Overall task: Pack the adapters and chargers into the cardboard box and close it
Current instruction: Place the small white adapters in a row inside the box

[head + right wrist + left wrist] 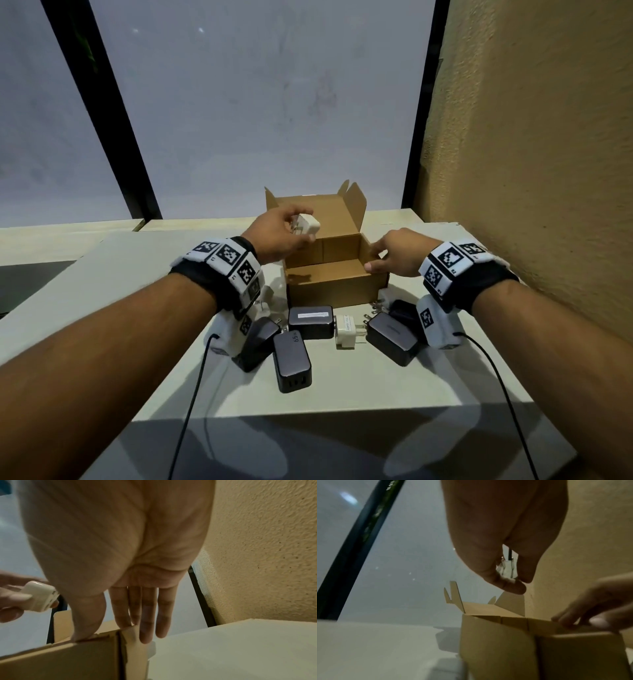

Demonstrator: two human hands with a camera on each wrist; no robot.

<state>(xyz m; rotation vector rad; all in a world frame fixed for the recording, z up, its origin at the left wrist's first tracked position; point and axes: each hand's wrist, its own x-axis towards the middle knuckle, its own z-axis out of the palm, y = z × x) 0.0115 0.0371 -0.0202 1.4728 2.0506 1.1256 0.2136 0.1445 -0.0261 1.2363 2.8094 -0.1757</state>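
An open cardboard box (335, 291) stands on the table with its lid flaps up at the back. My left hand (301, 228) pinches a white charger (306, 224) with metal prongs just above the box's left side; the same charger (40, 599) shows in the right wrist view. My right hand (380, 257) rests on the box's right front corner, thumb on the front rim and fingers (147, 615) straight along the side wall. Several black chargers (293, 359) and a white adapter (347, 330) lie on the table in front of the box.
The pale table (376, 387) ends in a front edge near me. A rough tan wall (531, 171) stands close on the right, and a window with black frames (113, 113) is behind the box. Black cables (191, 394) hang from both wrists.
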